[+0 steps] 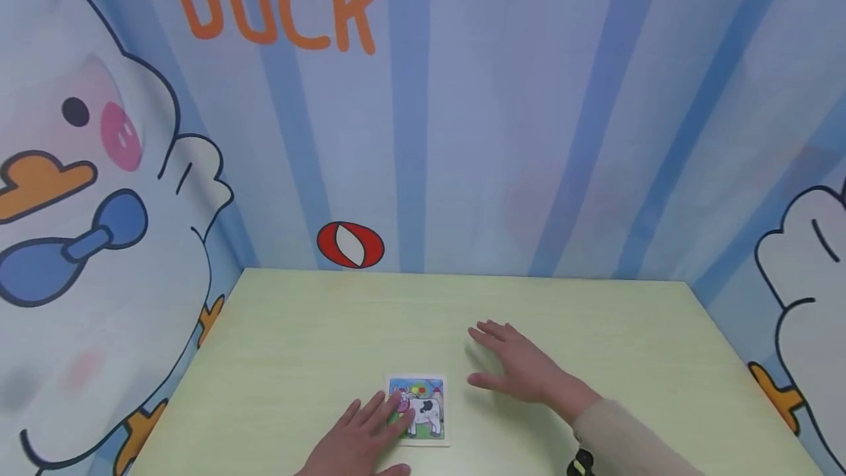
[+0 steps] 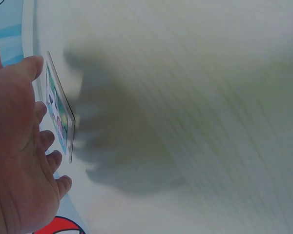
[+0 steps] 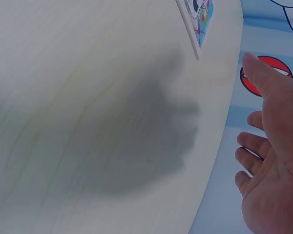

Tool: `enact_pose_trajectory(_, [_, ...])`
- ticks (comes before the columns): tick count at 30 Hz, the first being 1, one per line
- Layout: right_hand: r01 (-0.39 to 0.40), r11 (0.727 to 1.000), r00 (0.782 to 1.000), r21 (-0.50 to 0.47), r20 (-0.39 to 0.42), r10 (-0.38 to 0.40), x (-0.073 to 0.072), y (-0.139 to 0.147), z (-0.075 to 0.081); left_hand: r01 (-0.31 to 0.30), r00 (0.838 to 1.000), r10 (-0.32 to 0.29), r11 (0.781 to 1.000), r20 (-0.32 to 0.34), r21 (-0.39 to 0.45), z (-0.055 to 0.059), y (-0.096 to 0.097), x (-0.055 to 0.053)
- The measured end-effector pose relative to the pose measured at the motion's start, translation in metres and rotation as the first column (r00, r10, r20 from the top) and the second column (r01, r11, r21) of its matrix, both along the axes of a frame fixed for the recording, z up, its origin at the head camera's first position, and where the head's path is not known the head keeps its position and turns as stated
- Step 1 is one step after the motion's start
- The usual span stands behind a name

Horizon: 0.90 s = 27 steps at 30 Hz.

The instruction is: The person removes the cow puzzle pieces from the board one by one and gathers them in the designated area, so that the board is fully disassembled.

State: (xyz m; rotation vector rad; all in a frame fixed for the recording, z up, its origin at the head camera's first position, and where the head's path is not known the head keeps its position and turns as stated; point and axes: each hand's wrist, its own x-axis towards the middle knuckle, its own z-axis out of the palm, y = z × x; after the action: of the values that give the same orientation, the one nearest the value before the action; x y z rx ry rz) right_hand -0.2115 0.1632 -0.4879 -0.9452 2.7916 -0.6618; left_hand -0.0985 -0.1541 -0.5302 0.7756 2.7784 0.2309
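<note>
A square picture puzzle with a white border and a cartoon cow (image 1: 426,417) lies flat near the front of the table. My left hand (image 1: 360,435) hovers over its left side with fingers spread, overlapping part of the picture in the head view. In the left wrist view the puzzle (image 2: 58,109) shows edge-on beyond the fingers, and a hand shadow falls on the tabletop. Right of the puzzle, my right hand (image 1: 518,366) is raised above the table, fingers extended and holding nothing. The right wrist view shows a corner of the puzzle (image 3: 200,24) past the thumb.
The pale yellow-green table (image 1: 317,329) meets a blue striped backdrop (image 1: 502,131) at its far edge. Printed on the backdrop are a large duck (image 1: 132,344), orange lettering (image 1: 304,13) and a red ball (image 1: 370,244). A beige sleeve (image 1: 628,435) covers the right forearm.
</note>
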Motion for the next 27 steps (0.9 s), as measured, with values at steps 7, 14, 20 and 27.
enact_pose_trajectory(7, [-0.059, 0.997, 0.996, -0.040, 0.057, 0.061, -0.004, -0.021, -0.003, 0.070, 0.995, -0.067, 0.997, -0.077, 0.037, -0.007, 0.004, 0.001])
enact_pose_trajectory(14, [-0.098, 0.994, 0.990, -0.050, 0.092, 0.103, -0.007, -0.041, -0.008, 0.105, 0.982, -0.098, 0.994, -0.162, 0.035, -0.015, 0.009, 0.001])
enact_pose_trajectory(20, [-0.143, 0.989, 0.985, -0.047, 0.087, 0.146, -0.008, -0.056, -0.008, 0.115, 0.959, -0.104, 0.993, -0.265, 0.026, -0.023, 0.013, 0.002])
enact_pose_trajectory(27, [-0.182, 0.983, 0.979, -0.028, 0.092, 0.184, -0.011, -0.070, -0.011, 0.108, 0.951, -0.096, 0.994, -0.294, 0.026, -0.030, 0.017, 0.004])
